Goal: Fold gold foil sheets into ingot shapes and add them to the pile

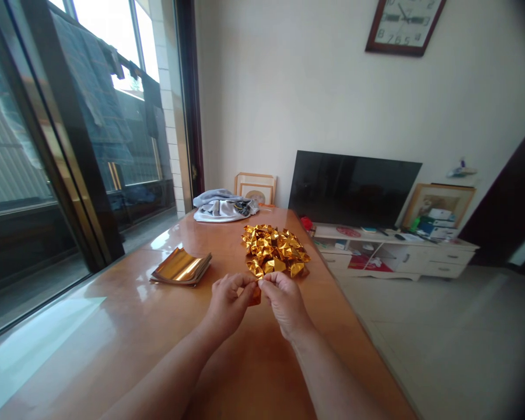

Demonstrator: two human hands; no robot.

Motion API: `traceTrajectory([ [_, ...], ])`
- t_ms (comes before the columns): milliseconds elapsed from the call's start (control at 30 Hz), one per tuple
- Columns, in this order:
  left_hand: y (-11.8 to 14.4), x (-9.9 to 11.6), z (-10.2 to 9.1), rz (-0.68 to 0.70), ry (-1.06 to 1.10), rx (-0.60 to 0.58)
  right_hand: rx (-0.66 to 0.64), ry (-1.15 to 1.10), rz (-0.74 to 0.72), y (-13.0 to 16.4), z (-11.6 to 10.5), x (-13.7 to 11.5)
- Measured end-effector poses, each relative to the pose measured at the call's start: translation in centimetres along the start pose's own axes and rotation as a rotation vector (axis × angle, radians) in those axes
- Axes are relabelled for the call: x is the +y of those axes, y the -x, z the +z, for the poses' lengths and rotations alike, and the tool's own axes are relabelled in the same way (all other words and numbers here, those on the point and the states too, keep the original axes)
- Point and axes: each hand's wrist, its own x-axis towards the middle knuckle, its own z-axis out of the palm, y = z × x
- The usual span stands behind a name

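Note:
My left hand (228, 302) and my right hand (283, 300) meet over the wooden table (114, 326), both pinching one small piece of gold foil paper (256, 295) between the fingertips. Most of that piece is hidden by my fingers. Just beyond my hands lies a pile of folded gold foil pieces (275, 249). To the left of my hands rests a flat stack of gold foil sheets (181, 267).
A bundle of grey and white cloth (223, 206) lies at the table's far end. A sliding glass door (48, 146) runs along the left. A dark TV (352, 188) on a white low cabinet (398, 252) stands to the right, past the table's right edge.

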Motion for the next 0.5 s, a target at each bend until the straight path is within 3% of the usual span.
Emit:
traceTrajectory([
  [233, -0.18, 0.07, -0.33, -0.26, 0.498, -0.191, 0.075, 0.002, -0.045, -0.5, -0.67, -0.16],
  [500, -0.11, 0.63, -0.61, -0.343, 0.614, -0.261, -0.041, 0.008, 0.01, -0.13, -0.63, -0.85],
])
